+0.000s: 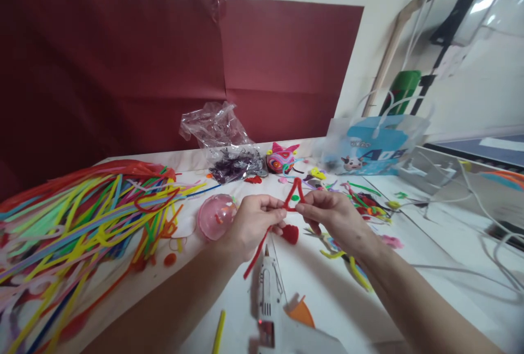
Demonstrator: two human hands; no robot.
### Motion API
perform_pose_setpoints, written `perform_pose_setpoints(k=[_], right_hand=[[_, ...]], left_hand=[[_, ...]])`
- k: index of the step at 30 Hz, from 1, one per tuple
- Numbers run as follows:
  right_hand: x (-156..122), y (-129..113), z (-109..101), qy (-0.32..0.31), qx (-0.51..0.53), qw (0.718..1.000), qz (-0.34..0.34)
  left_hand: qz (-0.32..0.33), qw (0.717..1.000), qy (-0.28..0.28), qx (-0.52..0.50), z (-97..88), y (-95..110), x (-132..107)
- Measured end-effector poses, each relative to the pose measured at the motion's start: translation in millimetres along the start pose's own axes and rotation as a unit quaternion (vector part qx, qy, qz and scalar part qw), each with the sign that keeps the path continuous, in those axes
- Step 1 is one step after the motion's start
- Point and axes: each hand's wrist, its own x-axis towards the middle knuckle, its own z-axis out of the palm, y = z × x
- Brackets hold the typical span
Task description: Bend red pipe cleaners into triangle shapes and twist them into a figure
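A red pipe cleaner (293, 186), bent into a triangle, is pinched between both hands above the middle of the table. My left hand (257, 222) is closed on its lower left corner, and a loose red tail hangs down below the fingers. At the lower right corner, my right hand (331, 209) grips it between thumb and fingers. Just under the hands lies a red fuzzy piece (290, 234). Closer to me is a white glue gun (268, 283) with a small red light on, its nozzle pointing away from me.
Many coloured pipe cleaners (102, 217) are heaped on the left. A pink transparent bowl (215, 217) sits beside my left hand. Behind are a clear plastic bag (216, 124), a decorated pink head figure (281, 158) and a blue-and-white bag (372, 146). Cables run along the right.
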Motion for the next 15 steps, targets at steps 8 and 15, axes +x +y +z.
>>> perform_pose_setpoints(k=[8, 15], right_hand=[[1.0, 6.3, 15.7, 0.042, 0.086, 0.995, -0.014], [1.1, 9.6, 20.0, 0.038, 0.098, 0.994, -0.012]], left_hand=[[0.001, 0.997, 0.065, -0.037, 3.6, -2.5, 4.5], [0.016, 0.992, 0.125, 0.003, 3.6, -4.8, 5.6]])
